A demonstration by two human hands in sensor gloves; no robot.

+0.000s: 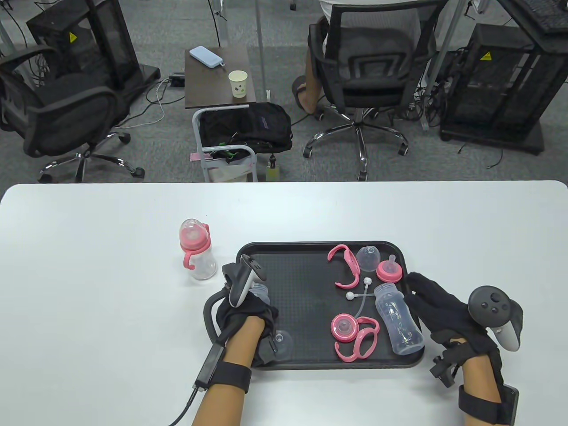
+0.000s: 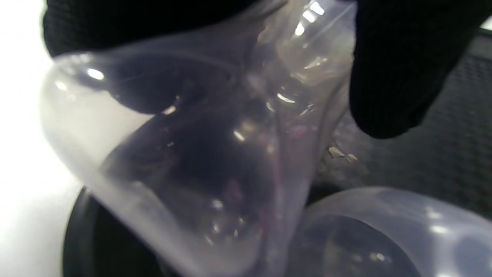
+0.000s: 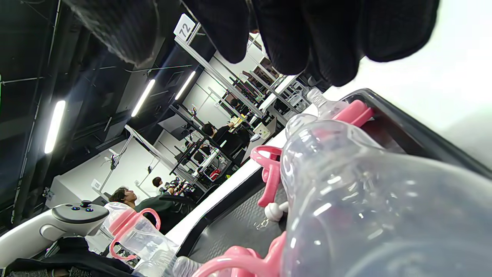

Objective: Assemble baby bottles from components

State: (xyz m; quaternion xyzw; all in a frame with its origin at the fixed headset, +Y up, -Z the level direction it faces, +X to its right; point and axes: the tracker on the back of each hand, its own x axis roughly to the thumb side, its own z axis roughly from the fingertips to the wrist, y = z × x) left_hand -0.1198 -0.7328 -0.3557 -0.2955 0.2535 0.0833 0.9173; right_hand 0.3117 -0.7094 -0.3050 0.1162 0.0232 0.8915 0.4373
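My left hand (image 1: 250, 310) grips a clear bottle body (image 1: 261, 290) at the left end of the black tray (image 1: 293, 275). In the left wrist view the bottle (image 2: 200, 154) fills the frame under my gloved fingers (image 2: 399, 77), with a clear dome cap (image 2: 384, 231) just below it. My right hand (image 1: 426, 297) lies open at the tray's right edge, beside a second clear bottle (image 1: 397, 324) lying on its side; the right wrist view shows that bottle (image 3: 365, 200) below my fingers (image 3: 292, 34). Whether they touch it I cannot tell.
On the tray lie a pink collar with nipple (image 1: 344, 328) next to pink handles (image 1: 364, 341), a straw with white ends (image 1: 359, 290), another pink handle ring (image 1: 346, 264), a clear cap (image 1: 368, 257) and a second pink collar (image 1: 389, 270). An assembled bottle (image 1: 197, 255) stands left of the tray.
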